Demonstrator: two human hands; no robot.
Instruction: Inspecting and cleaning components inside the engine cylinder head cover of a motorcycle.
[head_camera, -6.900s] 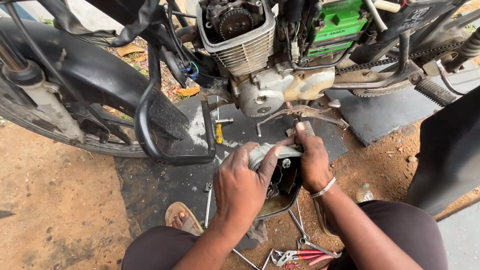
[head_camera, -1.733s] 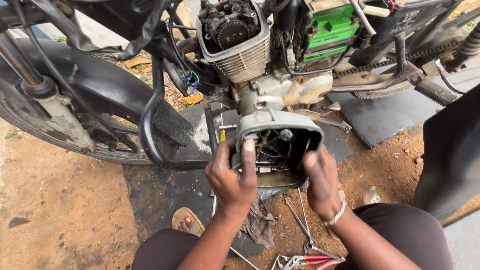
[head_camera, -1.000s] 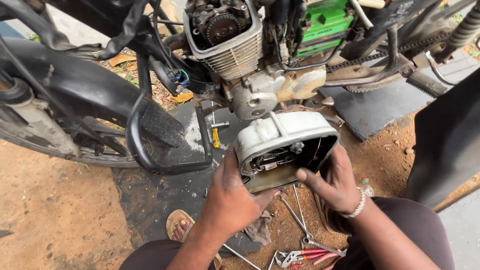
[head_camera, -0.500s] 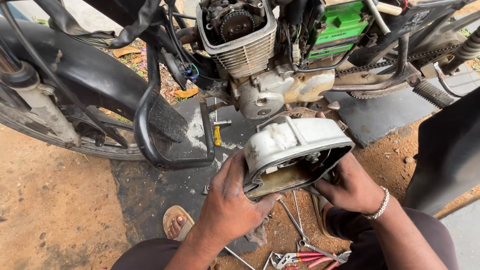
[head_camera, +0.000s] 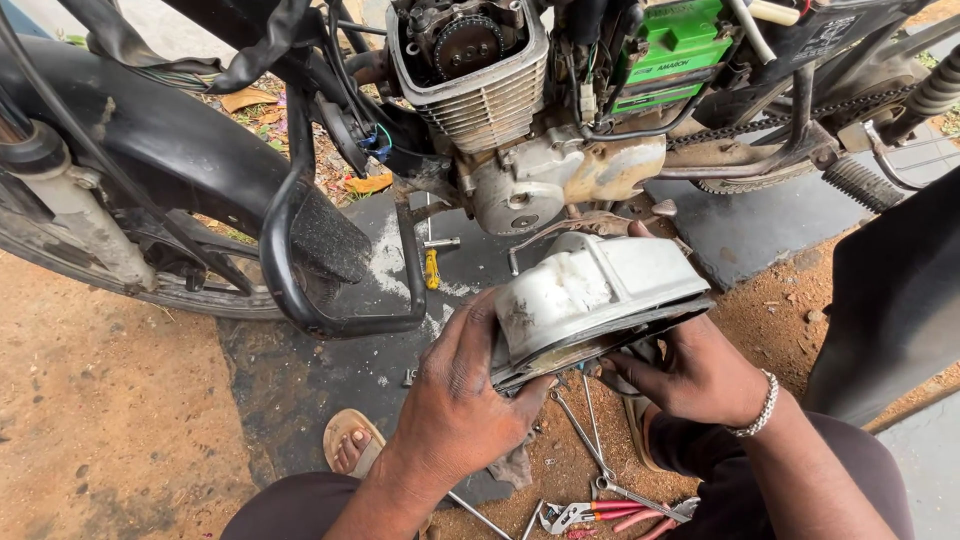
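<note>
I am holding a grey metal engine cover up in front of me with both hands, its pale, grimy outer face turned upward and tilted, its open underside facing down toward my lap. My left hand is wrapping around the cover's left end, fingers curled over the rim and thumb pressing against the side, so the hand is closing firmly on it. My right hand is reaching in under the lower right edge, fingers bent and touching the rim from below; a beaded bracelet is sitting on that wrist. The cover is hanging just below the motorcycle engine, apart from it, over the dark mat on the reddish ground. Behind it a green battery is showing in the frame. Below my hands, wrenches and red-handled pliers are lying on the ground. My sandalled foot is resting at the mat's edge.
</note>
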